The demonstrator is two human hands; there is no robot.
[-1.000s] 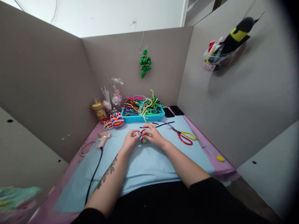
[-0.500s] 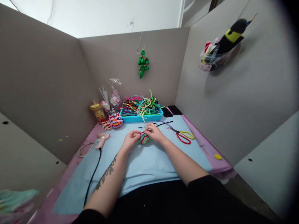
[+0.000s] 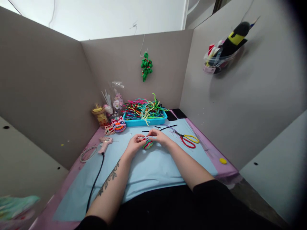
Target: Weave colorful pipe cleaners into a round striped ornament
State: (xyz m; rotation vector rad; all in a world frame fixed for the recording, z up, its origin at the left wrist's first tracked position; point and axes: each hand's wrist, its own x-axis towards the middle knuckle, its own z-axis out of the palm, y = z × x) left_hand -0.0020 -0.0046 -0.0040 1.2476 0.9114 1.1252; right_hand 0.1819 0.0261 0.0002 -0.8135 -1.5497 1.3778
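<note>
Between my two hands is a small rounded craft piece [image 3: 148, 144] of striped pipe cleaners in red, green and yellow, held just over the blue mat. My left hand [image 3: 136, 144] pinches its left edge. My right hand [image 3: 157, 136] is closed at its upper right, fingers on a pale pipe cleaner [image 3: 149, 137] that lies along the top of the piece. The fingertips partly cover the upper side. Beyond the hands lie thin black pipe cleaners [image 3: 169, 127]. Scissors [image 3: 187, 140] with red and yellow handles rest to the right of my right hand.
A blue tray [image 3: 146, 122] heaped with colourful pipe cleaners stands at the back. On the left are a pink glue gun [image 3: 105, 145] with a black cord and a lion-face craft [image 3: 119, 125]. A yellow disc [image 3: 223, 161] lies at the right edge. Grey partitions [image 3: 136, 70] enclose the table.
My right hand has come down slightly, and the pale pipe cleaner that stuck up now lies across the top of the piece. My left hand keeps its pinch.
</note>
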